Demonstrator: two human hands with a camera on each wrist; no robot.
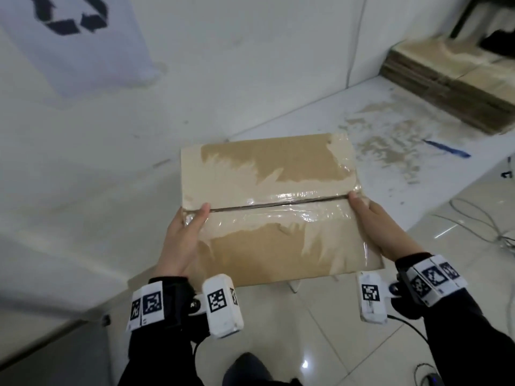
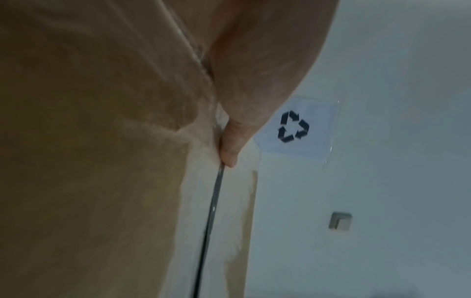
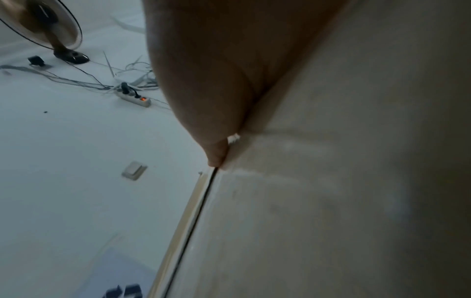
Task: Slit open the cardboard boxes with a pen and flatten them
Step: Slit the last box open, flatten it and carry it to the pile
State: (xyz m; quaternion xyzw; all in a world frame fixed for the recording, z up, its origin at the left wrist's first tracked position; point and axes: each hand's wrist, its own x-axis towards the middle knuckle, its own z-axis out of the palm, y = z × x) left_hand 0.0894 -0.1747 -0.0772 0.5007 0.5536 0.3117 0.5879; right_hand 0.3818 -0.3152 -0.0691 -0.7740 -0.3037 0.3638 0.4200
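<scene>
Left hand [image 1: 181, 240] gripping the left edge of a flat brown cardboard box with clear tape along its slit [image 1: 273, 207], thumb pressed on top at the slit's end, other fingers hidden beneath. Box held in the air over the corner of a white table [image 1: 315, 118], long axis running left to right, slit along that axis, slightly gaping. Right hand [image 1: 381, 229] clamping the right edge likewise, thumb at the slit. Bare tabletop beyond the far edge; blue pen [image 1: 446, 148] and stack of flattened cardboard [image 1: 451, 76] further right.
</scene>
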